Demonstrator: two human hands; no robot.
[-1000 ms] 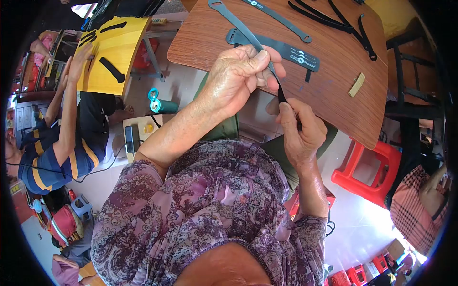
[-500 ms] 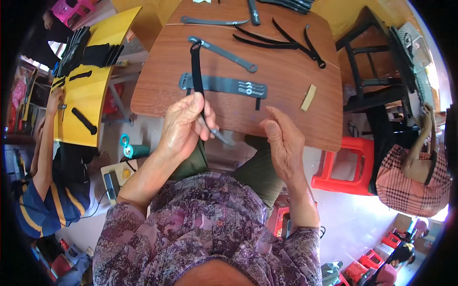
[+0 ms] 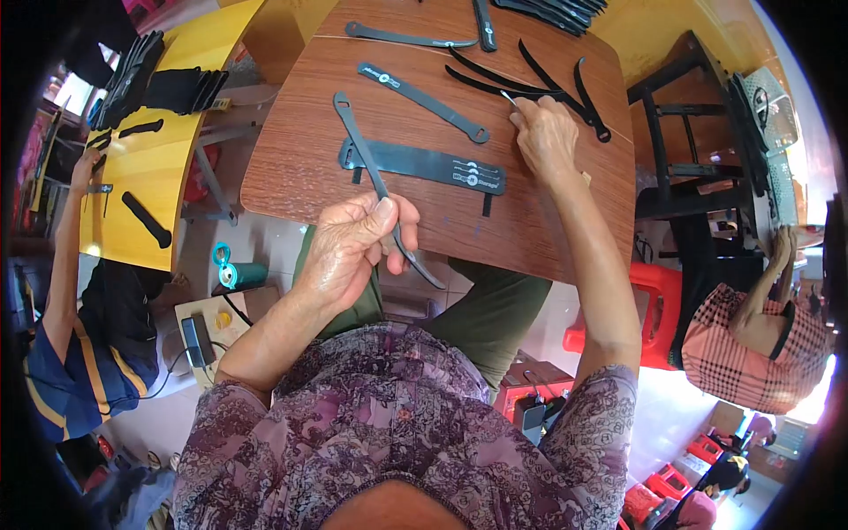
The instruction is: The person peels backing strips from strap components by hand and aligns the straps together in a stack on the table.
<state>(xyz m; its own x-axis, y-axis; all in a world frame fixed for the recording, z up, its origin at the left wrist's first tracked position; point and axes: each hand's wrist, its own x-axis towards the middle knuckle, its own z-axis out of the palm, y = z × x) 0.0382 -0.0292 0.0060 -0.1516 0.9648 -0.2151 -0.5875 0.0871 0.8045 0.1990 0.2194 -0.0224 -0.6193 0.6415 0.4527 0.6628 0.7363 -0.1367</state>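
My left hand (image 3: 358, 243) is closed around a narrow dark strap (image 3: 360, 146), pinched under the thumb. The strap's upper end has a hole and points away from me; its lower end curves out below my fingers. My right hand (image 3: 548, 137) is over the far right of the table with fingers drawn together beside several thin black straps (image 3: 495, 86). A small pale tip pokes out by its fingertips; what it belongs to is hidden. A wide printed band (image 3: 415, 165) lies flat beyond my left hand, and a strap with holed ends (image 3: 424, 102) lies behind it.
Another strap (image 3: 411, 37) and a pile of dark bands (image 3: 556, 13) lie at the back of the brown table (image 3: 291, 168). Co-workers sit at both sides, one at a yellow table (image 3: 146, 225). A red stool (image 3: 649, 309) stands at right.
My right hand has moved away from me, from the table's front edge to the black straps. The strap in my left hand has turned, showing its grey face instead of the black one.
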